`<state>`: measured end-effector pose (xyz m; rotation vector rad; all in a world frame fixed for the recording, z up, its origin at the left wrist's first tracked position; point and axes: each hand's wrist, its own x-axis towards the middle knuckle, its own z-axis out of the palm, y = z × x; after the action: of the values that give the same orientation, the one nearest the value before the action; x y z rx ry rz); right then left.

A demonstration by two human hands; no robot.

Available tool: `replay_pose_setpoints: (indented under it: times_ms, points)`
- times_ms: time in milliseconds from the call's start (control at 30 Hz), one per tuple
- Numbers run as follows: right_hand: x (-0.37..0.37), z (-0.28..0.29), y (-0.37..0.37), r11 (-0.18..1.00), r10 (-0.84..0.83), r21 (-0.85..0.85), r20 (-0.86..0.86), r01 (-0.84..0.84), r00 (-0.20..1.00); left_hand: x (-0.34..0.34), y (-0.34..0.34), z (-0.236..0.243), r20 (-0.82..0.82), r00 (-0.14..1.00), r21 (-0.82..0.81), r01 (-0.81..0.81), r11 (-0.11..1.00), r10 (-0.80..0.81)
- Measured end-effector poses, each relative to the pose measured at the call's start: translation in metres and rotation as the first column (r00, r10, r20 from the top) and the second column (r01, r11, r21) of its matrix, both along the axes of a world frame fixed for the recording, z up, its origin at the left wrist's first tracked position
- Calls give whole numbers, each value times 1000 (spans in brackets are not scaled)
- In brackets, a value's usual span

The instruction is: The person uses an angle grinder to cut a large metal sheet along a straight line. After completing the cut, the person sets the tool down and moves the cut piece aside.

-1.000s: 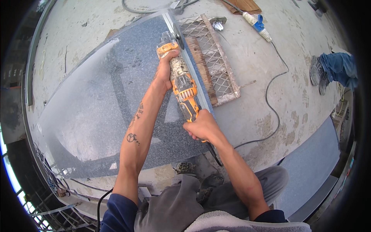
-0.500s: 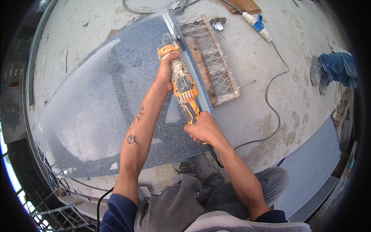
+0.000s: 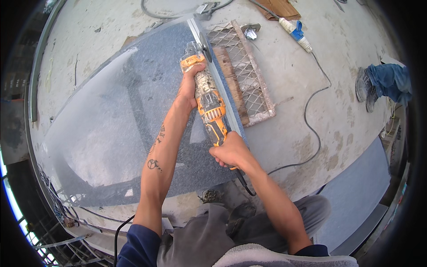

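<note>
A yellow-and-black angle grinder [image 3: 210, 100], dusty and pale in patches, is held in both hands. My left hand [image 3: 191, 84] wraps round its front body, just behind the head. At the rear handle my right hand [image 3: 232, 150] is closed, with the power cord leaving below it. The cutting disc [image 3: 206, 48] stands on edge at the grinder's far right side, against a long metal straightedge [image 3: 227, 109]. That strip lies along the right side of a large grey speckled stone slab [image 3: 102, 138]. Whether the disc touches the stone cannot be made out.
Right of the slab lie a wooden board [image 3: 230, 82] and a rusty mesh frame [image 3: 251, 75]. A cable runs across the concrete floor to a white-and-blue connector [image 3: 296, 33]. Another person's jeans and shoes [image 3: 376, 86] are at the far right. Another grey slab [image 3: 356, 191] lies lower right.
The disc shows narrower than before, the grinder having tilted slightly. Both hands keep their grip. The whole view has shifted a little.
</note>
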<state>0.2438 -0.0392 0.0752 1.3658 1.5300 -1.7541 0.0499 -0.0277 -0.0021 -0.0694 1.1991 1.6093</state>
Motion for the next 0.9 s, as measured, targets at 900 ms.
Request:
replay_pose_setpoints:
  times_ms: [900]
  points:
    - [10, -2, -2, 1000, -4, 7, -4, 4, 1000, 6, 0, 0, 23, 1000, -9, 21, 1000, -21]
